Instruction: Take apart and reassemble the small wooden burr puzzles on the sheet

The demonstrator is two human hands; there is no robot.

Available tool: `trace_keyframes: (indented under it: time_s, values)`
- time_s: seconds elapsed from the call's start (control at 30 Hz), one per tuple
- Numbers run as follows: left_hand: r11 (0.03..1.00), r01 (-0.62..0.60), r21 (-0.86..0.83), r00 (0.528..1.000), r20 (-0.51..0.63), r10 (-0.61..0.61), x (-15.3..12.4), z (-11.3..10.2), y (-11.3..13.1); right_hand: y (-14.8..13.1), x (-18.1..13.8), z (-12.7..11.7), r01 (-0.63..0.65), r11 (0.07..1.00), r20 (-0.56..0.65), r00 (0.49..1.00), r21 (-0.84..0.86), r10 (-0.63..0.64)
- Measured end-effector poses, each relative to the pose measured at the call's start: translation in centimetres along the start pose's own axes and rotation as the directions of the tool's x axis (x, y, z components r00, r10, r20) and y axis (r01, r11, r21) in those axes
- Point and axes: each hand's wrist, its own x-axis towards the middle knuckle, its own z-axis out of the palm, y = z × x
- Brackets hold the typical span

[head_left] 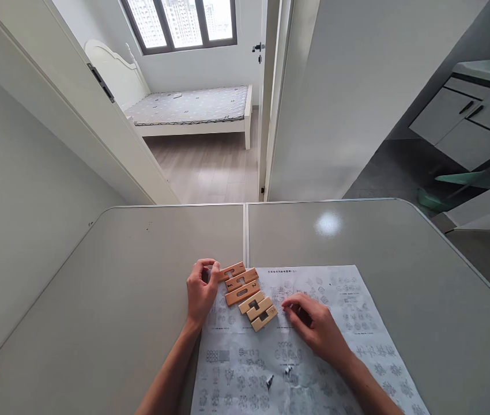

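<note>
Notched wooden puzzle blocks lie side by side in a slanting row on a printed sheet. Three are reddish, including the top reddish block [232,271], the middle reddish block [242,279] and the lower reddish block [242,293]. Beside them are paler blocks [264,317], touching one another. My left hand [202,291] has curled fingers at the left end of the top reddish block, with the thumb against it; the exact contact is partly hidden. My right hand [312,323] rests on the sheet, right of the pale blocks, its fingers curled with nothing visible in them.
The creased printed sheet [323,369] shows small diagrams and has torn spots near its lower middle. It lies on a grey table [150,311] with a seam down the centre. Beyond are a doorway, a bed [193,109] and white cabinets [465,121].
</note>
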Motion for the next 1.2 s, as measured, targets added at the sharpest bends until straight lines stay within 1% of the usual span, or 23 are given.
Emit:
trace_keyframes:
  time_s: [0.37,0.73,0.97,1.2]
  values:
    - [1.0,-0.012,0.01,1.0,-0.003,0.012,0.13,0.0,-0.45,-0.01,0.11,0.04,0.001,1.0,-0.011,1.0,0.009,-0.001]
    - [1.0,-0.011,0.006,1.0,0.005,0.011,-0.04,-0.2,0.07,-0.54,0.22,-0.26,0.014,1.0,-0.02,1.0,-0.013,-0.014]
    - [1.0,-0.011,0.021,1.0,-0.008,0.011,0.12,-0.07,-0.32,-0.34,0.16,-0.12,-0.001,1.0,0.0,1.0,-0.001,0.001]
    - [0.999,-0.008,0.034,1.0,-0.007,0.008,0.09,-0.15,-0.2,-0.45,0.33,-0.06,0.007,1.0,0.002,1.0,0.02,-0.007]
